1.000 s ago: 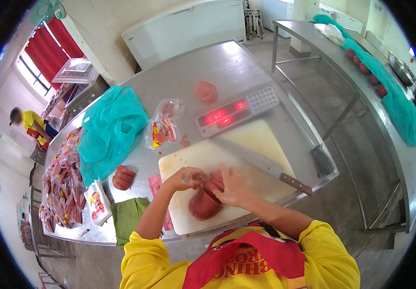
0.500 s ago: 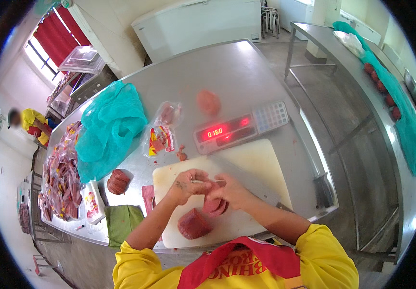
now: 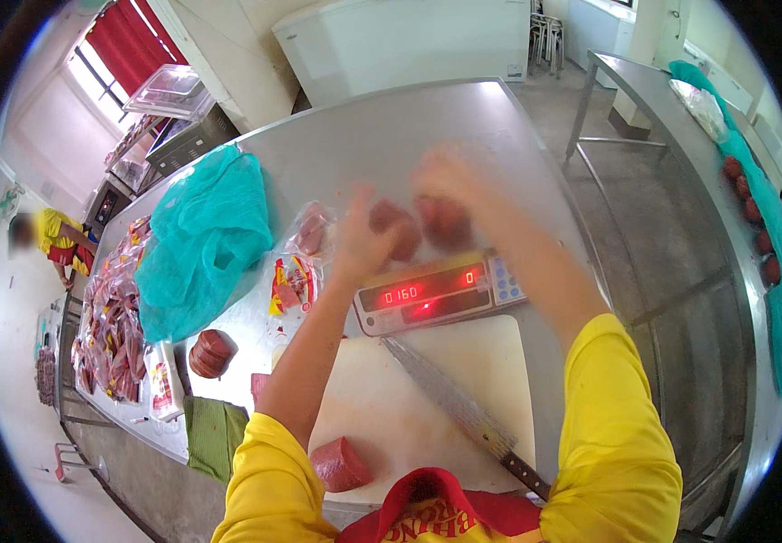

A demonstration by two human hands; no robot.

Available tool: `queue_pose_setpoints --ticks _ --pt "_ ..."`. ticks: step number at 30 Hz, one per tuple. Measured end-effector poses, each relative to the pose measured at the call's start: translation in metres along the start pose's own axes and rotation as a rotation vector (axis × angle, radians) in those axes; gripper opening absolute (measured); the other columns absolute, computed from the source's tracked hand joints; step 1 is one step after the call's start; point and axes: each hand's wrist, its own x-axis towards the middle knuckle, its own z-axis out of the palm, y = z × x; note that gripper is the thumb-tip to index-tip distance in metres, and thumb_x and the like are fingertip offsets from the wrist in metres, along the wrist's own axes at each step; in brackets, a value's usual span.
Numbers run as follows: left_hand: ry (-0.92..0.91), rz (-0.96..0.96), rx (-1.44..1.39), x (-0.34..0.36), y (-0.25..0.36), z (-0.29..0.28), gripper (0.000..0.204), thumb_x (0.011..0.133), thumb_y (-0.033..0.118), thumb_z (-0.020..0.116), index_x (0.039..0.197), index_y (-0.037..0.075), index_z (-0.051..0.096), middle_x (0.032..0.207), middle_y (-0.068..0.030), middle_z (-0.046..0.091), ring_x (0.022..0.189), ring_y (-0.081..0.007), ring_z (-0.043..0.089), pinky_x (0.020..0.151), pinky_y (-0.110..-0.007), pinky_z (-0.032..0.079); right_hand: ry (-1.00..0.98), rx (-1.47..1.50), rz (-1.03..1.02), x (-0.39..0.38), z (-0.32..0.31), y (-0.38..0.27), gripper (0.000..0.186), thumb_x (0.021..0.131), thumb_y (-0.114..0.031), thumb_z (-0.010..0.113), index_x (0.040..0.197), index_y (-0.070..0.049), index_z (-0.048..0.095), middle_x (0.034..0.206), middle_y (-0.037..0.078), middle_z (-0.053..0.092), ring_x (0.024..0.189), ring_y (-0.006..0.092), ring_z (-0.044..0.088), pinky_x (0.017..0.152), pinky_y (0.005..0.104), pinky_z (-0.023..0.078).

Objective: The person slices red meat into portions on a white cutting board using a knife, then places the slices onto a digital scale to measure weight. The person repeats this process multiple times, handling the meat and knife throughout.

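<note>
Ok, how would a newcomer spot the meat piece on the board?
On the steel table, find the white cutting board. At its lower left lies the meat piece. Unlike the sliced meat left of the board, it looks unsliced.

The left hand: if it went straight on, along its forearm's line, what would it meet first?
If level, the left hand seems to have a free way over the steel table, with the white chest freezer probably first in line; blur leaves depth uncertain.
</note>
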Motion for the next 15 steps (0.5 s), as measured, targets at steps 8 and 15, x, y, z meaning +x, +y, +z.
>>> queue_pose_setpoints --ticks 8,15 --pt "-0.055 0.156 0.136 0.009 0.002 0.015 0.109 0.057 0.038 0.087 0.14 0.002 0.026 0.121 -0.0192 0.053 0.112 -0.0291 0.054 0.097 -0.038 0.042 -0.076 0.643 -0.022 0.013 0.037 0.026 0.046 0.089 -0.041 0.055 0.113 -0.002 0.062 0.1 0.019 0.066 0.092 0.0271 0.064 0.083 0.0357 0.049" --pt "-0.159 0.055 0.264 0.036 0.013 0.014 0.1 0.054 0.048 0.085 0.13 0.0 0.043 0.124 -0.0229 0.052 0.112 -0.033 0.055 0.095 -0.039 0.043 -0.192 0.52 -0.137 0.017 0.035 0.045 0.037 0.088 -0.018 0.049 0.12 -0.003 0.059 0.099 0.018 0.067 0.09 0.0255 0.065 0.082 0.0351 0.049"
